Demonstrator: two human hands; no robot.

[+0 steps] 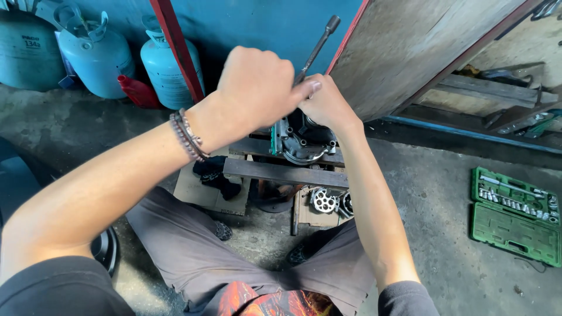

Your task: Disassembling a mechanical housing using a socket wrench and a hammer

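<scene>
The left hand (254,82) is closed in a fist around the shaft of a long metal wrench (319,45), whose socket-like end points up and to the far right. The right hand (326,104) is curled just beside it, fingers together, pressing down on the top of a grey metal compressor housing (300,141). That housing sits upright on two dark steel bars (281,172), in the middle of the scene between the person's knees.

The work looks partway through, as a judgement from how things lie. Two round machined parts (325,201), one with a ring of holes, lie on cardboard on the concrete floor (433,205) just near of the bars, so some of the unit appears already taken apart. The main housing still seems in one piece, with the wrench on it. A green socket set case (515,216) lies open on the floor well to the right, several sockets in their slots.

Much is hidden. Both hands cover the spot where the wrench meets the housing, so the bolt or fitting cannot be seen, nor whether the right hand grips the tool or only steadies the casting. What holds the bars up is masked. Pale blue gas cylinders (96,55) stand at the far left, cut off by the frame edge.
</scene>
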